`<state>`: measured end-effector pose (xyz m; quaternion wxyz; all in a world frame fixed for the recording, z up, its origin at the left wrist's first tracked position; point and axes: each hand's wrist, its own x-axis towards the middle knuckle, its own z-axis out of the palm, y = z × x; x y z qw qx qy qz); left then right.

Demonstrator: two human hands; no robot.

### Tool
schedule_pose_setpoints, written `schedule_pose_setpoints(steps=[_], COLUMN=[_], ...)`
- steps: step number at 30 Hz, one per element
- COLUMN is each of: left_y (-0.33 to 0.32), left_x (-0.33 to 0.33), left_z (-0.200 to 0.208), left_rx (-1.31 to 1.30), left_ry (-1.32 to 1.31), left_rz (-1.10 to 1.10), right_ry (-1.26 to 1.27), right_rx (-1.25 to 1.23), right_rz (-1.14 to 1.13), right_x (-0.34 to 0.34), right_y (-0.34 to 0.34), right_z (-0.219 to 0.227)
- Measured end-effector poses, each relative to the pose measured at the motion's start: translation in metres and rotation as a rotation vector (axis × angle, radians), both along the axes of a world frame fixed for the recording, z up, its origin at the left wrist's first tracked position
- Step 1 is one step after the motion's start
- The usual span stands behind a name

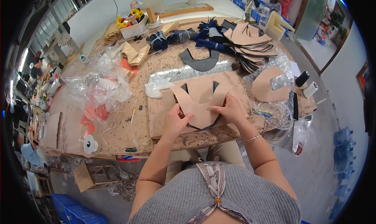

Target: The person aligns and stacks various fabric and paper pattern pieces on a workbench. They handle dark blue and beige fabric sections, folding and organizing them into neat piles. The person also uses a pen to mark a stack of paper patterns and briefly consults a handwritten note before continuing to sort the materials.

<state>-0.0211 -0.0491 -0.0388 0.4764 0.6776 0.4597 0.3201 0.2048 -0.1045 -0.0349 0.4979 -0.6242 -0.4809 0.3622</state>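
Observation:
A tan U-shaped piece [197,112] lies in front of me, its two arms pointing away and its rounded edge toward me. Black material shows from under it at the rounded edge and near the arm tips. My left hand [178,120] pinches its left side, thumb on top. On the opposite side my right hand [231,109] grips it the same way, fingers beneath. Below both hands is a flat tan board or sheet [158,120]. Farther off, a dark grey U-shaped piece [200,64] lies alone, partly over a speckled grey slab [176,73].
A fanned stack of tan and dark pieces [254,43] stands at the back right. Another tan piece [270,84] rests on clear plastic wrap, near black [302,79] and white thread spools [310,90]. Crumpled plastic [96,88] and a white reel [90,145] occupy the left.

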Motion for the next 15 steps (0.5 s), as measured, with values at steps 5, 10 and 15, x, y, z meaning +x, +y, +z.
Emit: schedule_pose_setpoints(steps=[5,10,15], left_y=[-0.003,-0.002,-0.003], left_x=[0.003,0.002,0.002], left_z=[0.004,-0.003,-0.007], left_rx=[0.046,0.111,0.204], left_ry=[0.08,0.123,0.162], left_rz=[0.015,0.005,0.008], right_ry=[-0.01,-0.08,-0.056], right_rx=[0.004,-0.013,-0.004], right_rz=[-0.012,0.008,-0.005], right_x=[0.008,0.011,0.007], right_y=[0.009,0.009,0.006], right_z=[-0.025,-0.023,-0.016])
